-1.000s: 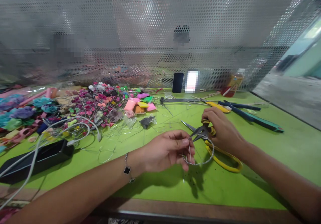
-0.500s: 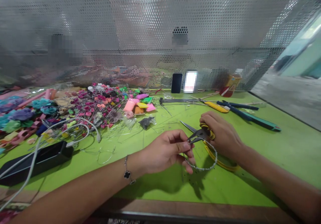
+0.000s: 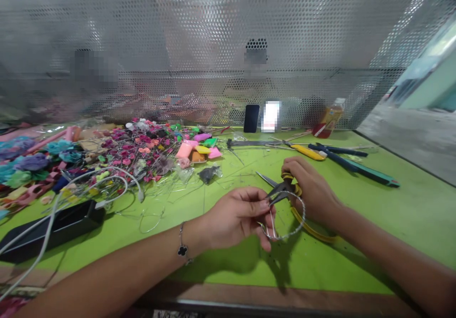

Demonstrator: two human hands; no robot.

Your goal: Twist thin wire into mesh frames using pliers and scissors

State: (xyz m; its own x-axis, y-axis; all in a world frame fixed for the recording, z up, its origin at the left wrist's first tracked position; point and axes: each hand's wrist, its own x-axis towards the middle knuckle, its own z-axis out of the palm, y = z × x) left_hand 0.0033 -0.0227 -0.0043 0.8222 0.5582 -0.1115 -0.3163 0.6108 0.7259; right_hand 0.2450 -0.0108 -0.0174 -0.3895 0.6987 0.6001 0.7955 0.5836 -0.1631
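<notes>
My left hand [image 3: 237,213] pinches a twisted silver wire ring [image 3: 302,218] at its left side, between thumb and fingers. The ring hangs open toward me, and a loose wire end crosses it near my fingertips. In my right hand [image 3: 311,187] is a pair of pliers [image 3: 282,188] with dark jaws and yellow grips. The plier tips meet the wire right at my left thumb and finger; whether they bite on it is hard to see. Under my right hand lies a pair of scissors [image 3: 265,179], one pointed blade and a yellow handle showing.
Wire-stemmed colourful flowers [image 3: 131,147] heap up at the left, beside bright clay packets [image 3: 185,149]. A black box [image 3: 71,228] with a white cable [image 3: 48,228] sits front left. Yellow-handled pliers [image 3: 309,152], a green-handled tool [image 3: 374,173], phone [image 3: 251,118] and bottle [image 3: 327,118] stand behind.
The wire ring has turned and tilted up slightly in my left fingers, showing a wire end across it. My right hand and the pliers have shifted slightly left.
</notes>
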